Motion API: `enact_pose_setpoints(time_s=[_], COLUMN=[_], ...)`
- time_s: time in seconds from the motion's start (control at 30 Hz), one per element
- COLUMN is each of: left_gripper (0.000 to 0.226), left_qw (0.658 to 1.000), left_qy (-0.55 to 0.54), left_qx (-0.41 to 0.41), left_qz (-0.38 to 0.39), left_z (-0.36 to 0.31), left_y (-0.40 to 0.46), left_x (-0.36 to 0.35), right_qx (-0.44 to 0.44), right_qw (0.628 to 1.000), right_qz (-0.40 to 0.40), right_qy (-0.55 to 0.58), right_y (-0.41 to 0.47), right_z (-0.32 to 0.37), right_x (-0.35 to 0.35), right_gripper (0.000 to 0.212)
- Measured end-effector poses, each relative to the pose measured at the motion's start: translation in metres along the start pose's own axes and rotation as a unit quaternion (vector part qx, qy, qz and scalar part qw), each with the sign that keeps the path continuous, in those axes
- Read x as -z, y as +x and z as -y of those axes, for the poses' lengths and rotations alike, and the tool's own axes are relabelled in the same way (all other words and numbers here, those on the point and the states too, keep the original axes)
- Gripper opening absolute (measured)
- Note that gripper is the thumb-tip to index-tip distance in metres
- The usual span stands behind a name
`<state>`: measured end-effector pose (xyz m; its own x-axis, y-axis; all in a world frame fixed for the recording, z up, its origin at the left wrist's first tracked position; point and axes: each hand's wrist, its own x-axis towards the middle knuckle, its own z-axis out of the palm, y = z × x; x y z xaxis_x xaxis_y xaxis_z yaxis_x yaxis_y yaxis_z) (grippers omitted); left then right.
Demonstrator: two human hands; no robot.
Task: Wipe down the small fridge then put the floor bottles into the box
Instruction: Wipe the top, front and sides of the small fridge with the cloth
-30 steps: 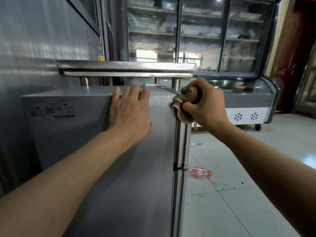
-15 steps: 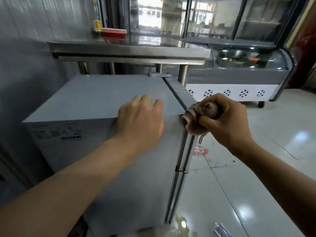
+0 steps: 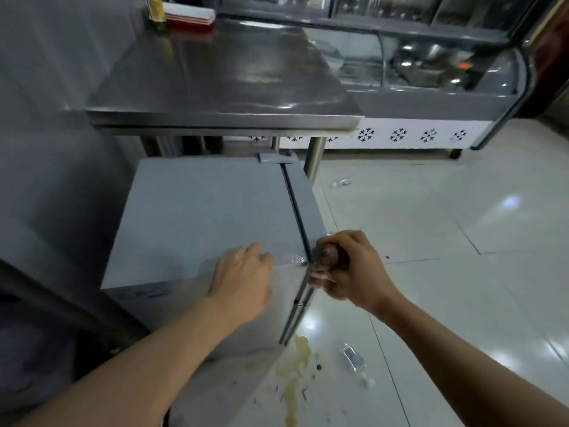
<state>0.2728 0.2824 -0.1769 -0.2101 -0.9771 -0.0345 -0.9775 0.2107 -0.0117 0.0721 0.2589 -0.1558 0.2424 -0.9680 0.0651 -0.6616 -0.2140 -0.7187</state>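
Right hand (image 3: pixel 354 269) pressing rag (image 3: pixel 323 260) on small fridge (image 3: pixel 209 211) corner

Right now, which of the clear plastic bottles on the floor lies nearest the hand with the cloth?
The clear bottle by the yellowish spill, below the right hand; the other lies beyond the fridge.
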Motion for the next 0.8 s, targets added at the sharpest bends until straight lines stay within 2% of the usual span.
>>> enact_pose_setpoints(time_s=[0.1, 0.2, 0.4, 0.53, 0.67, 0.8], left_gripper=[0.037, 0.031, 0.041, 0.04, 0.04, 0.042], left_qw=[0.996, 0.992, 0.996, 0.997, 0.997, 0.995], left_qy=[-0.025, -0.047, -0.044, -0.048, -0.052, -0.066], left_qx=[-0.026, -0.032, -0.034, -0.028, -0.025, 0.034], left_qz=[0.086, 0.116, 0.076, 0.059, 0.057, 0.063], left_z=[0.008, 0.018, 0.042, 0.042, 0.033, 0.024], left_y=[-0.007, -0.012, 0.007, 0.027, 0.057, 0.1], left_x=[0.014, 0.038, 0.105, 0.145, 0.167, 0.174], right_qx=[-0.065, -0.07, -0.052, -0.012, 0.032, 0.087], right_qw=[0.997, 0.997, 0.996, 0.993, 0.992, 0.989], right_qz=[0.016, 0.017, 0.027, 0.033, 0.04, 0.052], right_qy=[-0.033, -0.02, -0.072, -0.111, -0.112, -0.112], right_y=[0.002, 0.004, 0.017, 0.036, 0.073, 0.132], right_z=[0.022, 0.047, 0.08, 0.089, 0.084, 0.066], right_x=[0.015, 0.033, 0.068, 0.09, 0.11, 0.13], right_gripper=[0.049, 0.044, 0.027, 0.034, 0.032, 0.032])
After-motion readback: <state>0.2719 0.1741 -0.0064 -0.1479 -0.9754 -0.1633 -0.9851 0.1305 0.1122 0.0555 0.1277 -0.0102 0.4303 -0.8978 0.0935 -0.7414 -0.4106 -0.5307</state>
